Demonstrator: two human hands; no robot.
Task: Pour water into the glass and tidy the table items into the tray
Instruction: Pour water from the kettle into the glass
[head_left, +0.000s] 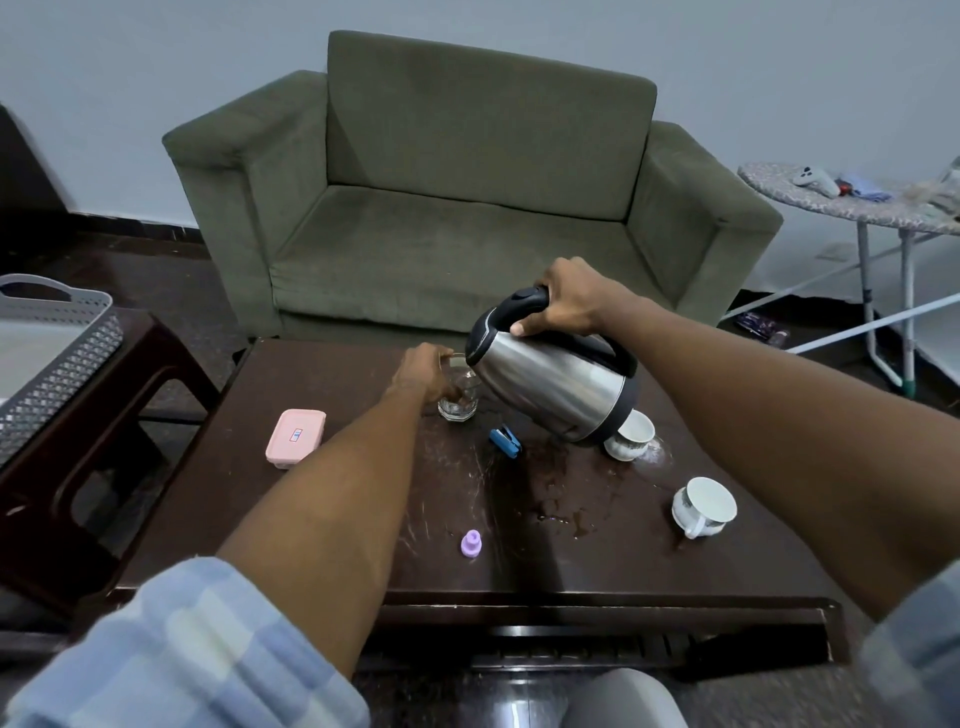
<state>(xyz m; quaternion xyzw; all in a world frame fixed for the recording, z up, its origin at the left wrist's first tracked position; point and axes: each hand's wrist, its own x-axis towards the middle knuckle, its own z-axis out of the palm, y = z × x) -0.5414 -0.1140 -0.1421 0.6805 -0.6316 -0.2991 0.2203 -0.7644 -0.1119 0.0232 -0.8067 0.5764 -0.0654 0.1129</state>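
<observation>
My right hand (569, 304) grips the black handle of a steel kettle (556, 387), tilted with its spout over a clear glass (460, 400). My left hand (423, 376) is wrapped around the glass, which stands on the dark wooden table (363, 551). On the table lie a pink lidded box (295, 437), a blue clip (505, 441), a small purple cap (471, 544) and two white cups, one behind the kettle (631, 436) and one on its side (704, 508). The grey tray (67, 358) sits on a stool at far left.
Spilled water (563, 512) wets the table's middle right. A green armchair (467, 197) stands behind the table. An ironing board (852, 205) with small items is at the right. The dark stool (104, 415) holds the tray beside the table's left edge.
</observation>
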